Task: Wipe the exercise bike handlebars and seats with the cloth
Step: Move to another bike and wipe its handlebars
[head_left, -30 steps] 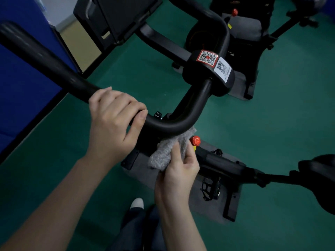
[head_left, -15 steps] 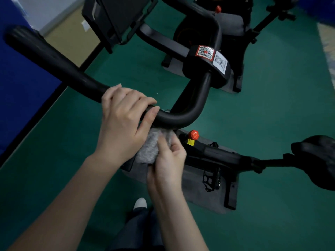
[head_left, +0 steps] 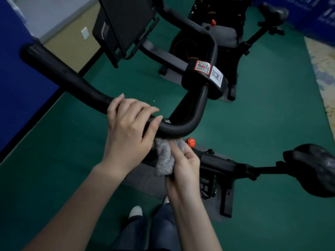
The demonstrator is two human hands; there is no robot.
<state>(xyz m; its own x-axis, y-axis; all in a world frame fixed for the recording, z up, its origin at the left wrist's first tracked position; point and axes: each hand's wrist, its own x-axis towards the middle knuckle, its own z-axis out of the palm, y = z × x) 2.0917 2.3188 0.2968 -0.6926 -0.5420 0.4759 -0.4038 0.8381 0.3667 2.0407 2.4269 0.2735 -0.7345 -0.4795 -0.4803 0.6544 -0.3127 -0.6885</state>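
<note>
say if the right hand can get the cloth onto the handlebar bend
Probably yes: the right hand holds the cloth just under the handlebar, and the left hand leaves the bend bare.

Green floor (head_left: 272, 124) all around. Blue panel (head_left: 18, 87) at left, beige wall (head_left: 72, 49) beyond with white socket (head_left: 84, 33). Black screen (head_left: 125, 20) at top. Red-framed QR sticker (head_left: 202, 66) touching white sticker (head_left: 216, 77). Red knob (head_left: 190, 142) near centre. Pale patterned rug (head_left: 320, 66) at right edge.

The right hand (head_left: 183, 171) has slid the cloth (head_left: 165, 158) left under the handlebar (head_left: 181, 127), away from the red knob (head_left: 190, 142). It now lies just right of the left hand (head_left: 126, 134) fingers. A grey scrap now peeks out beyond the thumb tip.
</note>
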